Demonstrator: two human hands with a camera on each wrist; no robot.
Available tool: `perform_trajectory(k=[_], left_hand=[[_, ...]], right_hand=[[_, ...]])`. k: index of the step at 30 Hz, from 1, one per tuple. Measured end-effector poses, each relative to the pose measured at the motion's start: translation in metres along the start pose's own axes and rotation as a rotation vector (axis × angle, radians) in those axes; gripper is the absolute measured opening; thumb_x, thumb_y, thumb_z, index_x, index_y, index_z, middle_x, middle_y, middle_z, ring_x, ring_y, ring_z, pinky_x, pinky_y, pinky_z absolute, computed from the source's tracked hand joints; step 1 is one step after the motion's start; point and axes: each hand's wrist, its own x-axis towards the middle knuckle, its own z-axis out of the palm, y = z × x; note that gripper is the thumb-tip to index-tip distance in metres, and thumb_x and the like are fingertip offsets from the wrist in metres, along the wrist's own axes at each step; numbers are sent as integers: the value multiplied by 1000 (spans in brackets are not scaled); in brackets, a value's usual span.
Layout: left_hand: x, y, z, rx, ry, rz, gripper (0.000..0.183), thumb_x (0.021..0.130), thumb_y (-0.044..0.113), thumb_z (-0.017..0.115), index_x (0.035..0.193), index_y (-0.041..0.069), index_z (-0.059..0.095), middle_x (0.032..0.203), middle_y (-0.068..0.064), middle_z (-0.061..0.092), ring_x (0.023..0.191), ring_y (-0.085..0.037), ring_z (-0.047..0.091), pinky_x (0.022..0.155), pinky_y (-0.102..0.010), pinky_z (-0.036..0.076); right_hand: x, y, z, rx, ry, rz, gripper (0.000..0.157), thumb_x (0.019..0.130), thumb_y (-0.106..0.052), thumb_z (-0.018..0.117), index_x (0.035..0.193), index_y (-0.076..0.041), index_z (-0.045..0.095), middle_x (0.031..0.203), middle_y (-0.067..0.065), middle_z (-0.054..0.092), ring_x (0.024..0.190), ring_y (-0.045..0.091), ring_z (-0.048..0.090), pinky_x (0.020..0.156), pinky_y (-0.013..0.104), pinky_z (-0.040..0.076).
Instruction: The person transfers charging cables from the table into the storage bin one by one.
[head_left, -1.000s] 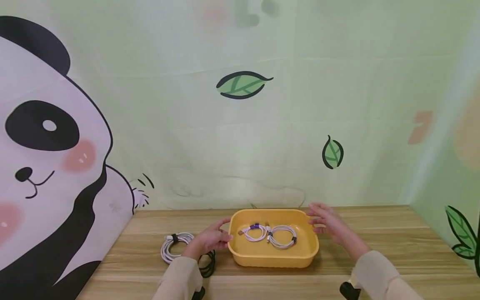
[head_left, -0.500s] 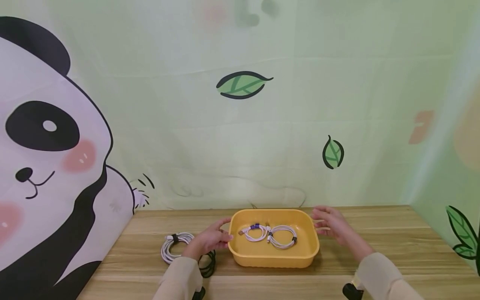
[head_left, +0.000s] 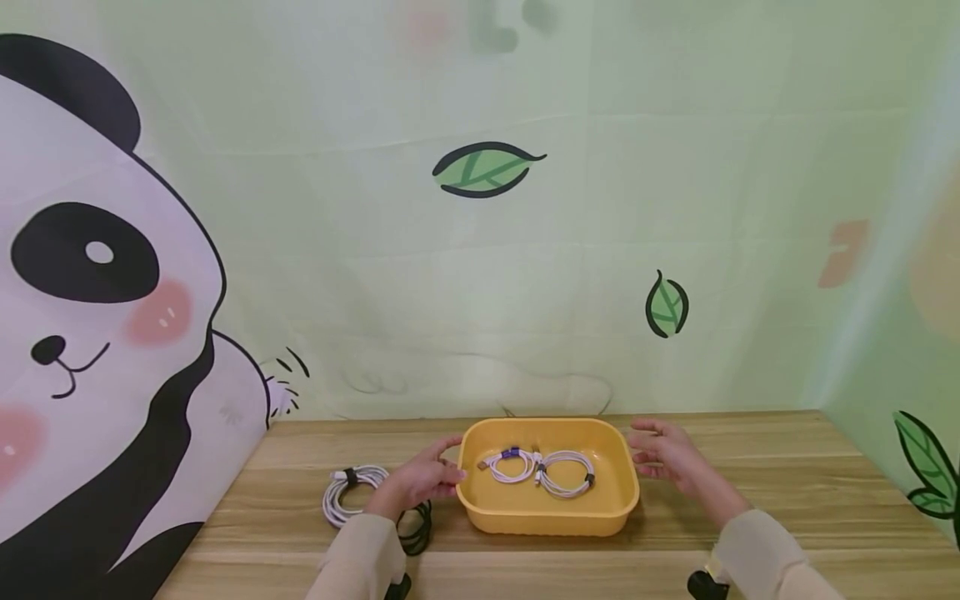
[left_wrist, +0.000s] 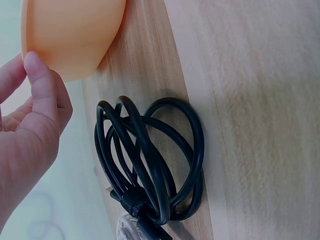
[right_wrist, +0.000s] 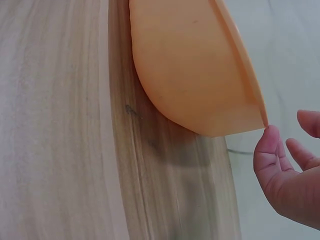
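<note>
A yellow plastic basin (head_left: 547,523) stands on the wooden table. Inside it lie a small coiled white charging cable (head_left: 512,479) with a purple tie and a larger coiled white cable (head_left: 566,494) with black ties. At its left side, my left hand (head_left: 426,477) touches the rim with thumb and index finger. My right hand (head_left: 670,454) is by the right rim, fingers apart and loosely bent, thumb tip (right_wrist: 270,135) at the rim's corner. Left of the basin lie a thick grey-white coiled cable (head_left: 332,504) and a black coiled cable (left_wrist: 197,145), partly hidden by my left arm in the head view.
The wood-grain table (head_left: 787,500) extends to both sides of the basin. Behind its far edge hangs a pale green backdrop (head_left: 375,250) with a printed panda (head_left: 82,333) and leaves.
My right hand has shifted slightly right and down, off the basin's right rim. The left hand, the basin and the cables have stayed in place.
</note>
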Motion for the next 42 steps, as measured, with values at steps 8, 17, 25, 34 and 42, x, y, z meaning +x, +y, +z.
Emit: perform_trajectory(k=[8,17,25,34,42], left_hand=[[0,-1,-1,-6,-18,14,63,85,1,52,139,11,21,85,-5,46,63,-10,49,64,-24,47],[3,-1,-1,-10,-20,14,64,84,1,53,139,12,22,84,-5,47,63,-10,50,63,-23,47],[3,-3,-3,-15,-26,15,64,84,2,53,139,12,22,85,-5,47,64,-10,50,64,-23,47],[1,-1,-1,-22,-26,18,63,85,1,52,139,11,22,83,-4,47,64,-10,49,63,-23,47],[2,-2,-1,-25,-19,11,63,85,0,52,139,12,22,83,-5,46,64,-11,49,62,-22,46]], right_hand=[[1,5,1,-16,-6,12,53,86,-11,51,132,3,28,85,1,54,69,10,53,62,23,48],[1,11,4,-35,-17,1,53,84,-5,52,131,5,29,85,3,58,69,10,55,59,23,48],[3,14,6,-48,-21,1,50,83,0,51,129,6,31,95,10,57,64,8,53,55,21,47],[2,14,6,-40,-37,4,53,80,4,51,129,7,31,94,9,60,61,8,53,54,20,47],[4,15,5,-25,-38,28,53,80,4,50,130,4,32,99,10,58,60,9,51,53,20,46]])
